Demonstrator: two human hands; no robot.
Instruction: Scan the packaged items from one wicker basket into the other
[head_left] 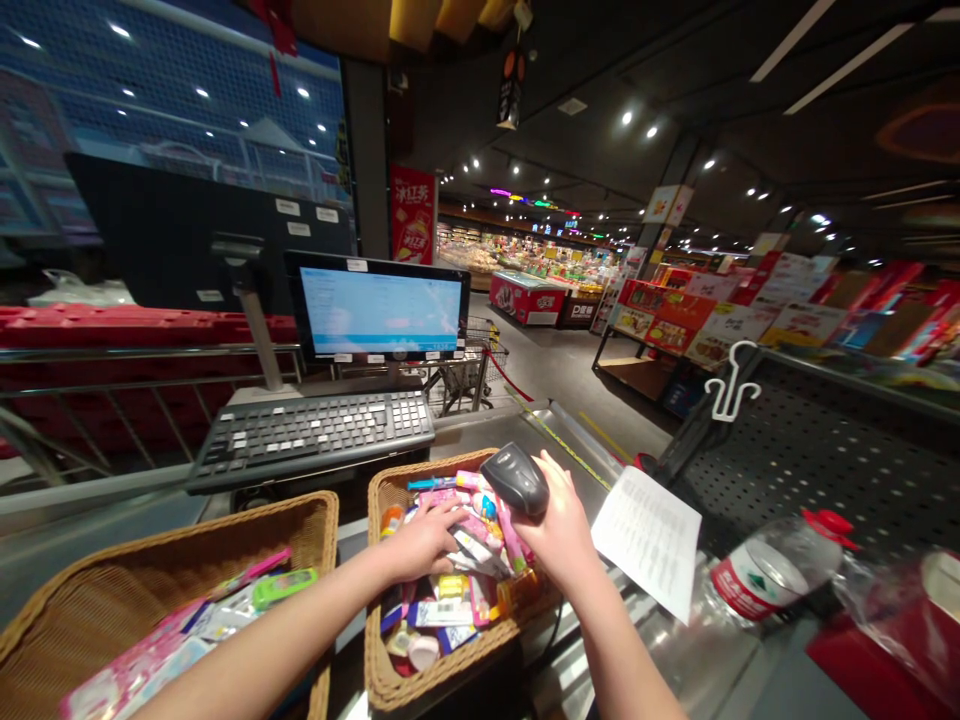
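Standing here, I see one cam on the person's head, pointed forward and down, pretty close over the right wicker basket (pixel 420 692), wide enough to grab the lit monitor (pixel 386 310) and far freezer (pixel 529 298).

The dim ceiling (pixel 592 60) is dotted with small bright spotlights (pixel 627 118); the paper (pixel 649 530) is nearly washed out, and glare is thrown off the metal tabletop (pixel 690 650) — while toward the right edge, boxes (pixel 900 325) are stretched and blurred.

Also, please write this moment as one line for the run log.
left hand: on small packets in middle wicker basket | right hand: holding black scanner above basket | screen: lit
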